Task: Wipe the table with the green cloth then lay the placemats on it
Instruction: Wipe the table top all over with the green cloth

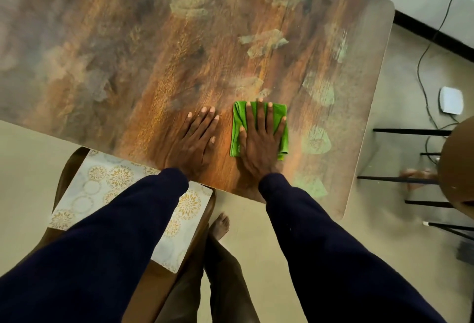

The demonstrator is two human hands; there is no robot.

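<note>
A folded green cloth (278,117) lies on the wooden table (179,53) near its front edge. My right hand (260,140) presses flat on the cloth with fingers straight and spread. My left hand (195,138) rests flat on the bare table just left of the cloth, fingers straight. White placemats with gold floral prints (102,189) lie on a chair seat below the table's front edge, partly hidden by my left sleeve.
Pale smudges mark the tabletop. The brown chair (164,284) under the placemats stands at the front left. Another chair (456,168) with black legs stands at the right. A cable (425,53) and a white box (451,100) lie on the floor. My bare foot (219,225) is beside the chair.
</note>
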